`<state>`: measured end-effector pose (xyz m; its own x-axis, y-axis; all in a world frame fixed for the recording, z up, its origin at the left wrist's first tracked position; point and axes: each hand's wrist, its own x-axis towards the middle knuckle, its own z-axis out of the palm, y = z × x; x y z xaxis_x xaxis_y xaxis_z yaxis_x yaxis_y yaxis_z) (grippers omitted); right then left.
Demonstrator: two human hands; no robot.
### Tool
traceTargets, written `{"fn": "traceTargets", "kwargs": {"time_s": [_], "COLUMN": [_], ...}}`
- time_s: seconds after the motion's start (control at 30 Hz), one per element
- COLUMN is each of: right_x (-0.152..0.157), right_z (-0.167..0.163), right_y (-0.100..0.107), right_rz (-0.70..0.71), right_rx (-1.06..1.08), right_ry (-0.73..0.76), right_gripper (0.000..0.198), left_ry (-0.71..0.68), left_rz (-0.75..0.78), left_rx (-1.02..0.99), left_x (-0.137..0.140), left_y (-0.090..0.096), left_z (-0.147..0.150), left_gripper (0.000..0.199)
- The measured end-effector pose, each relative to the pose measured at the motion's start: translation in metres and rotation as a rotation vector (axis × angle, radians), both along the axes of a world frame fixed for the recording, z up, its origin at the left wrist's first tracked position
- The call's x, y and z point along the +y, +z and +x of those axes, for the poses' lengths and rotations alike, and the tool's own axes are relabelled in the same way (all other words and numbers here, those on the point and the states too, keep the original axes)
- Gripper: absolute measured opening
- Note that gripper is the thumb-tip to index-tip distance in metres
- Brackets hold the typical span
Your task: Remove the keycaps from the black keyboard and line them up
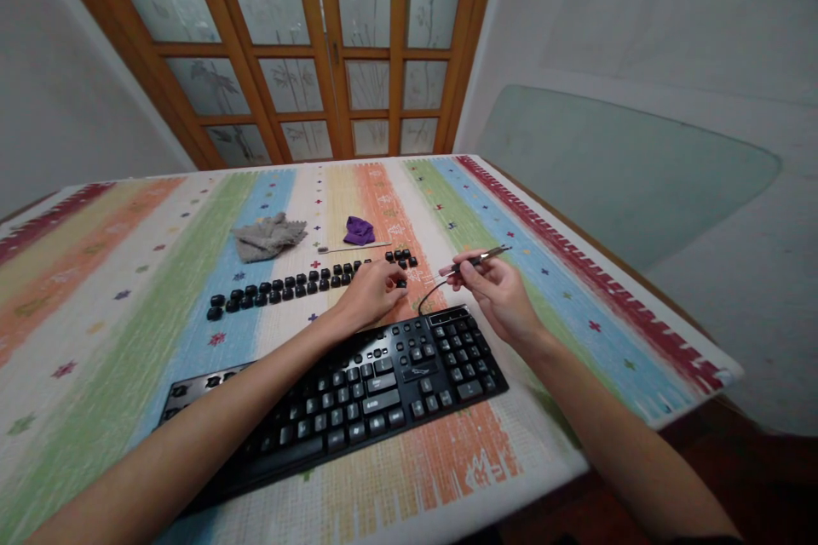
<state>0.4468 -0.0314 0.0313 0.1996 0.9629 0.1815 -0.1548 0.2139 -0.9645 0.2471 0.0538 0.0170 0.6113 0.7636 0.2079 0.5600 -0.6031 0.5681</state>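
My left hand (372, 294) is past the far edge of the black keyboard (383, 400), its fingers pinched at a small black keycap (401, 282). Part of that keycap is hidden by the fingers. My right hand (498, 294) is closed around a slim tool (476, 261) with a dark grip and a thin metal tip, held above the table right of the keyboard's cable (429, 293). Two long rows of loose black keycaps (300, 285) lie beyond the keyboard. At its upper left, the keyboard shows bare key sockets (181, 390); my left forearm covers much of that side.
A crumpled grey cloth (268, 237) and a purple cloth (359, 231) lie behind the keycap rows. A thin brush-like stick (351, 248) rests before the purple cloth. The striped tablecloth (562, 272) covers the table, whose right edge runs near a wall.
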Motion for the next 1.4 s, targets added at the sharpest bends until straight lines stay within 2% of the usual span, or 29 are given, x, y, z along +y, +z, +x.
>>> {"fn": "traceTargets", "kwargs": {"time_s": [0.17,0.37,0.67,0.97,1.4], "right_x": [0.002,0.001,-0.003,-0.004,-0.007], "right_z": [-0.002,-0.003,-0.007,-0.006,-0.007], "right_y": [-0.005,-0.008,-0.009,-0.007,-0.007], "right_rz": [-0.012,-0.007,-0.041,-0.049,-0.056], "right_rx": [-0.019,-0.068,-0.101,-0.164,-0.178], "right_ry": [0.021,0.045,0.084,0.117,0.170], "right_gripper": [0.039,0.038,0.034,0.029,0.028], "left_ry": [0.015,-0.019,-0.054,-0.010,-0.013], "left_rz": [0.009,0.089,0.086,0.142,0.166], "left_rx": [0.059,0.079,0.208,0.072,0.090], "left_x": [0.005,0.009,0.009,0.026,0.034], "left_y": [-0.008,-0.016,-0.001,-0.008,-0.018], "left_z": [0.000,-0.001,-0.005,-0.005,-0.002], "left_gripper": [0.006,0.002,0.012,0.009,0.007]}}
